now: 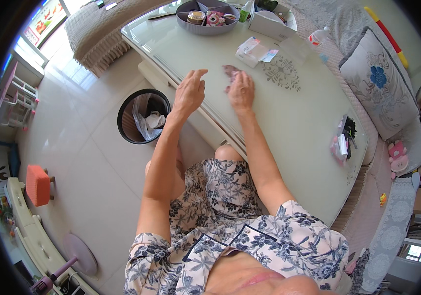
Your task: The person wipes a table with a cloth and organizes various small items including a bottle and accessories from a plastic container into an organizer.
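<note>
My right hand (241, 90) rests on the glass-like tabletop (288, 118), its fingers bunched over a small crumpled pinkish-brown cloth (229, 70). Part of the cloth shows beyond the fingertips; the rest is hidden under the hand. Near the table's left edge, my left hand (190, 90) is raised with bent fingers apart and nothing in it. Just past the right hand lies a white and clear plastic packet (254, 51), beside a dark floral pattern printed on the table.
Along the far side stand a grey divided tray (206, 29), a green spray bottle (245, 11) and a white box (273, 25). A clear bag of small items (343, 142) lies at the right. Below the left edge stands a lined waste bin (121, 121).
</note>
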A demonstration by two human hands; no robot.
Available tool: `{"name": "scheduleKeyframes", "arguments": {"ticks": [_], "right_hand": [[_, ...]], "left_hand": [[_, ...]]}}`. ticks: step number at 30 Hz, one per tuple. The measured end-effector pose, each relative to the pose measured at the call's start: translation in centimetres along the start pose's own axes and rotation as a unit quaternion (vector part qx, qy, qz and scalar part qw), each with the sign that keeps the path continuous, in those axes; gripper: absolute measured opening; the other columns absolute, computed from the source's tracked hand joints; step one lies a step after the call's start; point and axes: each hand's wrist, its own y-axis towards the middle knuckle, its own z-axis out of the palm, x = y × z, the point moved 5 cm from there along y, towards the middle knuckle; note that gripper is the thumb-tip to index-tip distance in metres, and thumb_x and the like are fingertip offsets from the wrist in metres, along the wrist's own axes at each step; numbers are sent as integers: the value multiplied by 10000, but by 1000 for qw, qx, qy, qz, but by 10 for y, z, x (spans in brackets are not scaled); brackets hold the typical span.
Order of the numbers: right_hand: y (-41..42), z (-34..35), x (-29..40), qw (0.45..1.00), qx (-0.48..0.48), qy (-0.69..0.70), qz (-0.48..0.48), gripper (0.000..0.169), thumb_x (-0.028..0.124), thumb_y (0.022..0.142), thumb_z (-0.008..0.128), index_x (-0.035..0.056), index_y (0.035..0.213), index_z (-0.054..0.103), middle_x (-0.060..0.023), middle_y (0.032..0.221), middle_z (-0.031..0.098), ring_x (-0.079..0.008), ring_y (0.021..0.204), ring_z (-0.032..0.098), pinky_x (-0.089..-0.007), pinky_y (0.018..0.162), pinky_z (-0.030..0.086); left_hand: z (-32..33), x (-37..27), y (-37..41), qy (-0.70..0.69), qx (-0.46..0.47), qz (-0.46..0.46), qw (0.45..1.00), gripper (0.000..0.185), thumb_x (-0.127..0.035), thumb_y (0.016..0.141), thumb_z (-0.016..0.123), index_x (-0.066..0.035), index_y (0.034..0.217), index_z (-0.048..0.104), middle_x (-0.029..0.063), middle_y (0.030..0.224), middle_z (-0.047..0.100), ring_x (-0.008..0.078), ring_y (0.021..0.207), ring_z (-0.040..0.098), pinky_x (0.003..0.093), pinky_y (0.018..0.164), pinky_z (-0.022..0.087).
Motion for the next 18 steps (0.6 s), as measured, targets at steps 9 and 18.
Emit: {"name": "scheduleKeyframes", "arguments": {"ticks": [9,18], "right_hand": [[59,7,25,965,72,224,113,436,209,915,566,64,1322,505,-211,1052,687,-394,928,678,-514,778,534],[83,-19,-95,990,79,46,103,230,258,874,663,110,1041,606,-173,843,710,-409,789,681,-508,691,522]], "left_hand": [[32,21,-4,129,31,27,991,486,-133,899,576,-32,1366,483,247,1333,534,429,1154,564,470,1008,443],[50,2,-6,218,139,-17,966,603,-232,831,709,-104,1384,504,178,1283,552,375,1143,572,488,944,472]]}}
